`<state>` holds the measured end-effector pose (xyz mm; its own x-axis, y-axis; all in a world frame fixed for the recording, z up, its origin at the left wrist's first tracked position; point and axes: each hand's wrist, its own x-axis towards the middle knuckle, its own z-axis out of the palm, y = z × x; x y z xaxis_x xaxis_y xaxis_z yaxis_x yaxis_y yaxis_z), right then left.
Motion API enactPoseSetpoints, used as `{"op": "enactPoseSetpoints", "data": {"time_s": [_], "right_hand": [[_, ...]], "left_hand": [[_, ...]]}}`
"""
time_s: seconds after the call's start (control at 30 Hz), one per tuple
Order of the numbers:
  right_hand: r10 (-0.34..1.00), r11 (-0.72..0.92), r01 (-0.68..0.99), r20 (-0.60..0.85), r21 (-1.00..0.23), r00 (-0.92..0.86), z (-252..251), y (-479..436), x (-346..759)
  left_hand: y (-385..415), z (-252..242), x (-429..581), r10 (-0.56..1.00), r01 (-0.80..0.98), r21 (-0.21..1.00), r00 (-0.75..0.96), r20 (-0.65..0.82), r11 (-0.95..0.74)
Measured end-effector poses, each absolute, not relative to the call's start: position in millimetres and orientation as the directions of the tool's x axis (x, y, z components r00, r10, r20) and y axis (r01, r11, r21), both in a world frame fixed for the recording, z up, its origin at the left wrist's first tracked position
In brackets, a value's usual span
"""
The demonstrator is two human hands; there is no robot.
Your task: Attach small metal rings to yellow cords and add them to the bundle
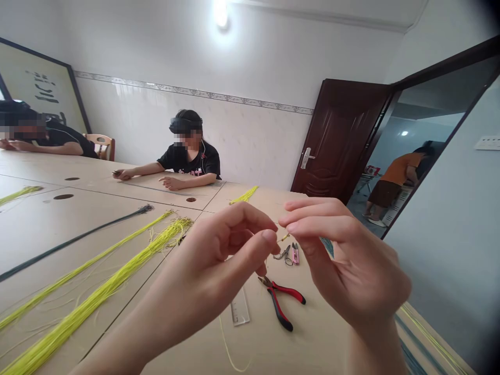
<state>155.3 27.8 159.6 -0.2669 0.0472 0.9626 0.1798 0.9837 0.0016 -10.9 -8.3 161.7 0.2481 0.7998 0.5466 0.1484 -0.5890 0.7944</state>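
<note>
My left hand (pixel 234 255) is raised over the table, its thumb and fingers pinched on a thin yellow cord (pixel 224 338) that hangs down to the tabletop. Close on its right, my right hand (pixel 336 245) has its fingertips together near a small yellowish piece (pixel 285 237) at the cord's end; whether they grip it is hard to make out. Below the hands lie pliers (pixel 279 302) with red and black handles, open, and a clear ruler (pixel 239 307). Small scissors (pixel 288 256) and pink snips (pixel 295 254) rest just behind them.
Bundles of yellow cord (pixel 117 276) and a dark green bundle (pixel 78 239) stretch across the table (pixel 167 307) at left. More cords (pixel 425 333) lie at the right edge. Two people sit across the table; another bends beyond the doorway. A brown door (pixel 339 135) stands ajar.
</note>
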Motion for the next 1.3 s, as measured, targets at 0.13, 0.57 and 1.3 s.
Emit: {"op": "enactPoseSetpoints", "data": {"time_s": [0.13,0.57,1.3], "right_hand": [[0.006,0.962,0.262,0.948,0.082,-0.319,161,22,158],[0.260,0.876,0.461,0.943,-0.139,-0.208,159,5,161],[0.281,0.907,0.415,0.846,-0.079,-0.453,159,11,165]], "left_hand": [[-8,163,-8,0.800,0.070,0.825,0.302,0.518,-0.561],[-12,154,-1,0.649,0.553,0.506,0.086,0.756,-0.662],[-15,167,-9,0.816,0.272,0.778,0.322,0.481,-0.566]]}}
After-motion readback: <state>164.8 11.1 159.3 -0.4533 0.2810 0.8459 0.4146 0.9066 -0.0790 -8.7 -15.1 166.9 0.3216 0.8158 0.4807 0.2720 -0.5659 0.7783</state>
